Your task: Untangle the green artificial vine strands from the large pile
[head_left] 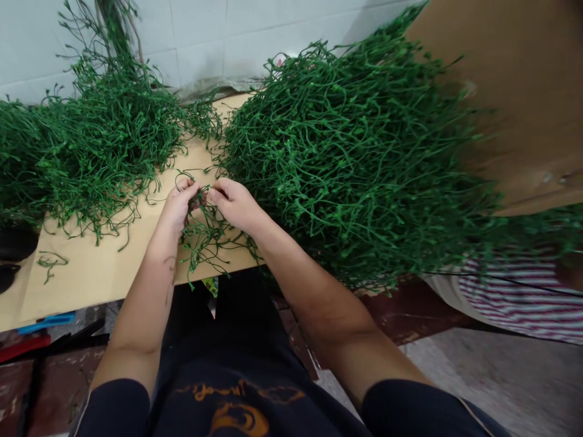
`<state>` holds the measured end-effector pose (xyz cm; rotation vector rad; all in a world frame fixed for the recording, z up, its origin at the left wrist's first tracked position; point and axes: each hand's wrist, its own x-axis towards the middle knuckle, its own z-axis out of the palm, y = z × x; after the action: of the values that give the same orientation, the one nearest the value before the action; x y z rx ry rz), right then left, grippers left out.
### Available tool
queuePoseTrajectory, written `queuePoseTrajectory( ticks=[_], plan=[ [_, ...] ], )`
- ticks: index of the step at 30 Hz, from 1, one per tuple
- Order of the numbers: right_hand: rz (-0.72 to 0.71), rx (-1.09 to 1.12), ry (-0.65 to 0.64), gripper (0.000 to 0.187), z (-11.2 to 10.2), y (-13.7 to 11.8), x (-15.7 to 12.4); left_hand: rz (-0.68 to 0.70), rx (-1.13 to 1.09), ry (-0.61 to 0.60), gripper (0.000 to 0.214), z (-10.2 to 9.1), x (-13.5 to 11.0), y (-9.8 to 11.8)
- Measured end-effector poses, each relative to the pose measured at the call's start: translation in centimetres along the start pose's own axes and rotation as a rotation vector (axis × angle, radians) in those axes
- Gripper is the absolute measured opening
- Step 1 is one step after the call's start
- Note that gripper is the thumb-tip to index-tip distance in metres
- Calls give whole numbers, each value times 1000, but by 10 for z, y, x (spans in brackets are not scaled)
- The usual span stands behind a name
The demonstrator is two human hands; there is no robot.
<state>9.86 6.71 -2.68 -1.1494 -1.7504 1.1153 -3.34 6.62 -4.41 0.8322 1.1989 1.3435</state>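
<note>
2 pinches hold at left of center frame: the left hand and right hand grip green stems by the fingertips over cardboard, between 1 heap at upper left and 1 larger heap right of center.

Cluster of green stems: thin, wiry, curling, small bud-like tips. Loosely tangled; held at upper end, lower strands spread across tan surface to near edge.
</note>
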Motion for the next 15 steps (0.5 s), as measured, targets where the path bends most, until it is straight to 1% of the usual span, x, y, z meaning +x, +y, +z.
queuePoseTrajectory(
  ticks=[2,3,4,5,7,9,13,15],
  plan=[
    [49,168,-97,27,1,1,0,14,34,-35,24,1,1,-1],
    [80,256,-152,28,2,2,-1,38,63,-34,23,2,2,-1],
    [105,325,-193,30,4,4,-2,74,105,-17,23,3,2,-2],
    [116,363,-205,31,6,6,-3,116,157,14,24,5,3,-3],
    [94,347,-156,32,11,10,-8,189,256,88,28,10,5,-6],
    [36,278,-90,31,15,12,-15,220,312,148,30,13,7,-9],
    [-67,133,-71,30,16,6,-29,211,313,241,29,10,12,-14],
    [-100,134,-59,30,12,2,-33,199,289,229,30,7,13,-14]
  ],
)
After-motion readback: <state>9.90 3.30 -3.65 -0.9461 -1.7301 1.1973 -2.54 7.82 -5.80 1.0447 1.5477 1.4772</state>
